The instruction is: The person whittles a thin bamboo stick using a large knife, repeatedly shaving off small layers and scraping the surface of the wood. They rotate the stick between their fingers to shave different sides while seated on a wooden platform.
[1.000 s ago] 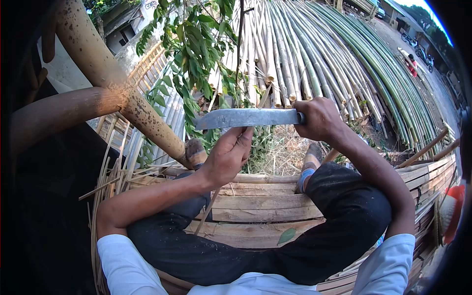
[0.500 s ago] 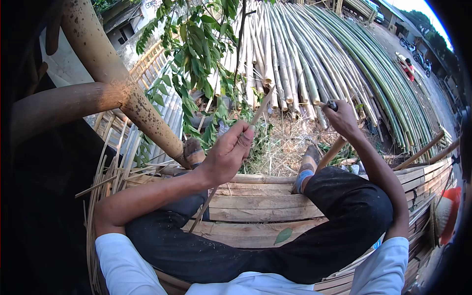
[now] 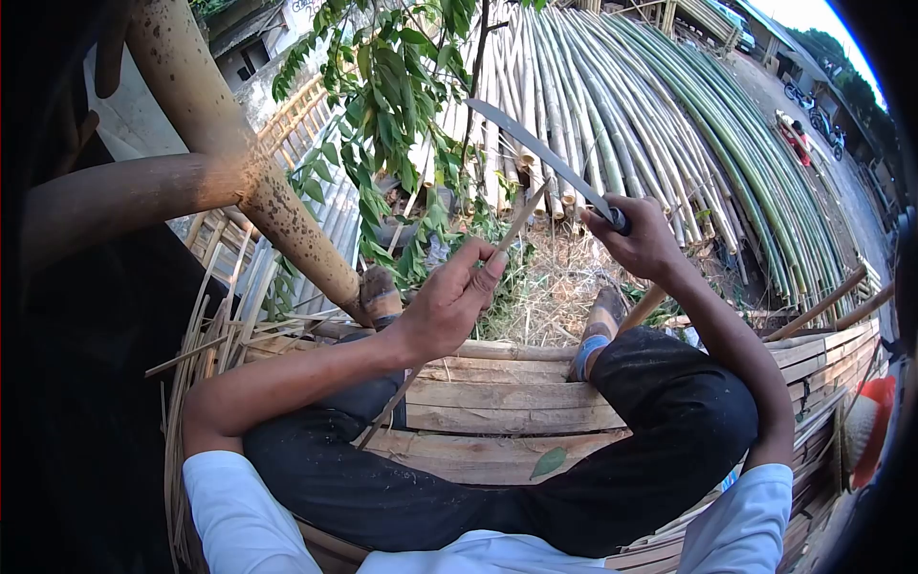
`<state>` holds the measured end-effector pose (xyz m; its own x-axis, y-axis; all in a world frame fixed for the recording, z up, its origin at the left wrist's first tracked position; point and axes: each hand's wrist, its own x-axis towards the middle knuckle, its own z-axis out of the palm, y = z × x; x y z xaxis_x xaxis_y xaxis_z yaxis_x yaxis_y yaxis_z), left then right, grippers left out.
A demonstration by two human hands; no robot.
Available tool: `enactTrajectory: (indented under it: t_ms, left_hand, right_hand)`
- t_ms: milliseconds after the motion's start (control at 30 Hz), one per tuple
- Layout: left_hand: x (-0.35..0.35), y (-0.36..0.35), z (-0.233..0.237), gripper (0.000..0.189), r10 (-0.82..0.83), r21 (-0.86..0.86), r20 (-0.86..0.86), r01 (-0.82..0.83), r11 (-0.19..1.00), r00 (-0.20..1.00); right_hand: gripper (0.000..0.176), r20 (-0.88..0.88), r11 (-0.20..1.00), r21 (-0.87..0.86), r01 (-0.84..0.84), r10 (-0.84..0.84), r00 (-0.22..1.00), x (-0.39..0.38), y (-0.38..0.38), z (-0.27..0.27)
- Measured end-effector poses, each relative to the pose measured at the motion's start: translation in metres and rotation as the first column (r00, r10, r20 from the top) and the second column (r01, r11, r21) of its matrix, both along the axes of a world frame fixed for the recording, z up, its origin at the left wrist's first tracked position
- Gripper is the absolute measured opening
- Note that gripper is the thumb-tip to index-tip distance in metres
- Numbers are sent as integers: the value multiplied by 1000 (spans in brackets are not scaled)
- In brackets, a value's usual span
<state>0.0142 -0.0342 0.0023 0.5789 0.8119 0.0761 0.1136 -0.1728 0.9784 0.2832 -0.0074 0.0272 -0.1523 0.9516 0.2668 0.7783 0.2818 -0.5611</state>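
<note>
My left hand (image 3: 453, 298) is closed around a thin bamboo strip (image 3: 521, 220), thumb pressed along it. One end of the strip points up and forward; the other runs down past my wrist toward my thigh. My right hand (image 3: 639, 235) grips a long knife (image 3: 545, 156) by its dark handle. The blade reaches up and to the left, beyond the strip's upper end, and its tip overlaps the leaves in this view. Below my hands lies a platform of split bamboo slats (image 3: 507, 416), with a green leaf (image 3: 549, 462) on it between my legs.
Many long bamboo poles (image 3: 612, 105) lie stacked ahead. A leafy branch (image 3: 387, 105) hangs in front of them. On the left stands a thick bamboo post (image 3: 287, 230), with loose thin strips (image 3: 215, 335) beside it. A hat (image 3: 861, 435) sits at the far right, and a person (image 3: 796, 139) is far off.
My right hand has turned and come slightly down and left, so the knife's blade now shows broadside across the view. The left hand and its strip have shifted slightly.
</note>
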Motion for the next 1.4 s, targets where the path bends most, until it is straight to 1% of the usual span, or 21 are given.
enactTrajectory:
  t_ms: [67, 100, 133, 167, 233, 300, 333, 433, 533, 600, 633, 700, 767, 900, 1000, 1033, 1100, 1200, 1333, 1367, 1400]
  left_hand:
    - [0, 0, 1, 30, 8, -2, -4, -8, 1000, 1000]
    - [0, 0, 2, 30, 14, -2, -9, -14, 1000, 1000]
    - [1, 0, 1, 30, 15, -4, -10, -15, 1000, 1000]
    - [2, 0, 0, 30, 25, 10, 18, -25, 1000, 1000]
    - [2, 1, 0, 30, 35, 25, 45, -37, 999, 998]
    - [-1, 1, -1, 28, -1, 153, -65, 11, 988, 998]
    - [-1, 1, -2, 28, -1, 152, -67, 12, 988, 998]
    - [-1, -1, -5, 25, 1, 133, -77, 9, 991, 997]
    - [0, -2, -6, 28, -34, 204, -35, 41, 978, 999]
    - [0, -5, -1, 21, -36, 57, 24, 34, 998, 999]
    - [0, -6, 1, 21, -37, 55, 25, 36, 998, 999]
    - [1, -8, 7, 22, -52, -134, 88, 63, 989, 995]
    - [1, -6, 9, 23, -54, -165, 93, 69, 984, 994]
    - [-2, -2, 5, 27, -80, -228, 101, 101, 968, 992]
    - [-1, -4, 8, 25, -63, -252, 151, 100, 963, 987]
    - [-1, -5, 9, 25, -64, -251, 152, 102, 963, 986]
    - [-1, -5, 10, 23, -20, -334, 147, 68, 940, 989]
    - [-5, -2, 13, 26, -20, -387, 179, 89, 918, 984]
    - [-8, -4, 12, 27, -16, -382, 182, 86, 920, 983]
    - [-9, -6, 12, 27, -85, -326, 170, 137, 935, 982]
    - [-10, -8, 12, 28, -156, -272, 152, 193, 943, 976]
  right_hand:
    - [30, 110, 971, 158, -180, 164, 980, -9, -3, 2]
    - [20, 162, 960, 184, -212, 183, 970, -12, 1, 0]
    - [20, 160, 960, 183, -212, 183, 970, -13, 1, 1]
    - [16, 236, 937, 208, -280, 230, 944, -16, 0, 3]
    - [17, 332, 900, 236, -367, 280, 901, -26, 0, 5]
    - [18, 359, 880, 253, -403, 301, 883, -32, 1, 4]
    - [18, 388, 858, 269, -438, 320, 864, -34, 1, 3]
    - [19, 412, 896, 219, -387, 275, 869, -43, -1, 6]
    - [19, 441, 924, 183, -336, 228, 868, -45, -1, 6]
    - [19, 463, 935, 173, -311, 202, 863, -45, -1, 6]
    - [19, 464, 942, 175, -287, 178, 868, -45, -1, 8]
    - [19, 463, 949, 176, -260, 153, 873, -43, -1, 8]
    - [12, 489, 921, 286, -264, 97, 867, -38, 2, 4]
    - [12, 473, 958, 217, -188, 65, 878, -29, 4, -1]
    - [13, 410, 966, 212, -151, 52, 911, -20, 7, -6]
    - [11, 430, 958, 243, -150, 32, 902, -18, 7, -5]
    - [11, 429, 966, 229, -117, 8, 903, -15, 5, -4]
    - [12, 434, 976, 209, -63, -35, 900, -10, 6, -5]
    - [15, 389, 978, 204, -38, -46, 920, 0, 11, -11]
    - [19, 262, 987, 80, 136, -152, 953, 4, 15, -7]
    - [24, 144, 955, -68, 290, -278, 950, 10, 19, -2]
